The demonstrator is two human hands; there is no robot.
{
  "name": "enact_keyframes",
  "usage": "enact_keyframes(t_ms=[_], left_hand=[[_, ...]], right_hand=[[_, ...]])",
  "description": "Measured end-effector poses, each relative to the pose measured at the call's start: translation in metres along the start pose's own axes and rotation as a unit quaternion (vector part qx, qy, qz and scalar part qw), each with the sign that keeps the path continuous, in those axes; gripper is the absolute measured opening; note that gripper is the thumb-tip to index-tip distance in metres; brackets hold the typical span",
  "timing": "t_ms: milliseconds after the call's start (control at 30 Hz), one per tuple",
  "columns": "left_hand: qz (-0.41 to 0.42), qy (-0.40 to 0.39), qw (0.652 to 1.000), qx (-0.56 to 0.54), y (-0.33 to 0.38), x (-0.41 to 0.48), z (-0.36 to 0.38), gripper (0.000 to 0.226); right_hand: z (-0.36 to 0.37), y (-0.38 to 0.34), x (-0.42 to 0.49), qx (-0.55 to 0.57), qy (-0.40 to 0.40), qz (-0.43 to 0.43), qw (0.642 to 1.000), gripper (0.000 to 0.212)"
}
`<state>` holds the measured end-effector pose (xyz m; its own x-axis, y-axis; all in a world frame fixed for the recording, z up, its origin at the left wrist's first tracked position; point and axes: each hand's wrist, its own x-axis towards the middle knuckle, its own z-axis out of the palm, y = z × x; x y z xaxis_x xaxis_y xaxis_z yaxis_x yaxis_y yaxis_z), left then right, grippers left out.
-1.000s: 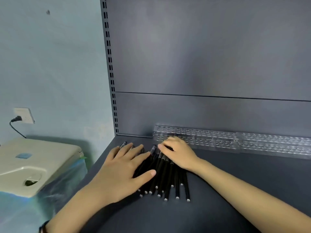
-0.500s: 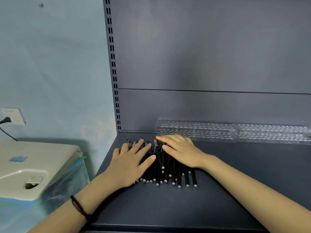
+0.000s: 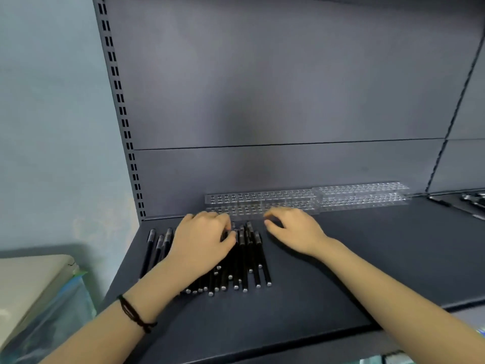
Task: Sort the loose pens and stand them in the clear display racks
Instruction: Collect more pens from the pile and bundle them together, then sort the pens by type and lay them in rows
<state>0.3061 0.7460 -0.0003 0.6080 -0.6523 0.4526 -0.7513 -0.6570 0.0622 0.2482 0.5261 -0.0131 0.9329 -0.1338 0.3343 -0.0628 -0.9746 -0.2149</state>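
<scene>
A pile of black pens (image 3: 244,261) with silver end caps lies side by side on the dark shelf (image 3: 341,271). A few more black pens (image 3: 157,248) lie apart at the left. My left hand (image 3: 202,240) rests on the pile, its fingers and thumb curled round the pens' far ends. My right hand (image 3: 294,229) is just right of the pile, fingers loosely bent onto the shelf, holding nothing. Behind both hands, against the back panel, stands a clear display rack (image 3: 262,199) with rows of holes. A second clear rack (image 3: 362,193) adjoins it on the right. No pens stand in either.
The slotted shelf upright (image 3: 123,122) runs up the left side. A beige appliance (image 3: 31,279) wrapped in plastic film stands lower left, beside the shelf. Metallic items (image 3: 472,199) lie on the neighbouring shelf at far right. A black cord bracelet (image 3: 133,315) circles my left wrist.
My right hand has come off the pile and moved right. My left hand has slid onto the middle of the pile and curled its fingers, uncovering a few pens at the left.
</scene>
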Motion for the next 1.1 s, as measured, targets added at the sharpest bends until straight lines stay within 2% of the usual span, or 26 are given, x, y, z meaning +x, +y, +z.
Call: enact_keyframes(t_ms=[67,167,333,467,600,833,933,1100], left_hand=[[0.03,0.005,0.999,0.029,0.017,0.012,0.008,0.029],[0.045,-0.044,0.995,0.071,0.059,0.037,0.024,0.038],[0.089,-0.115,0.988,0.052,0.165,0.079,0.055,0.051],[0.137,-0.117,0.983,0.04,0.265,0.099,0.082,0.052],[0.144,-0.127,0.981,0.0,0.357,0.116,0.108,0.05],[0.134,-0.093,0.986,-0.025,0.496,0.147,0.141,0.044],[0.129,-0.093,0.987,-0.02,0.532,0.164,0.148,0.044],[0.135,-0.116,0.981,-0.074,0.585,0.193,0.158,0.045]], right_hand=[[-0.013,0.02,-0.017,-0.065,-0.014,0.02,0.998,0.037],[-0.037,0.057,-0.047,-0.137,-0.028,0.054,0.989,0.045],[-0.073,0.137,-0.106,-0.162,-0.036,0.129,0.978,0.051],[-0.101,0.214,-0.157,-0.17,-0.029,0.189,0.967,0.051],[-0.124,0.291,-0.204,-0.164,-0.05,0.231,0.958,0.051],[-0.17,0.402,-0.255,-0.166,-0.032,0.203,0.965,0.048],[-0.189,0.44,-0.267,-0.163,-0.021,0.189,0.968,0.048],[-0.205,0.497,-0.282,-0.142,0.0,0.182,0.973,0.045]])
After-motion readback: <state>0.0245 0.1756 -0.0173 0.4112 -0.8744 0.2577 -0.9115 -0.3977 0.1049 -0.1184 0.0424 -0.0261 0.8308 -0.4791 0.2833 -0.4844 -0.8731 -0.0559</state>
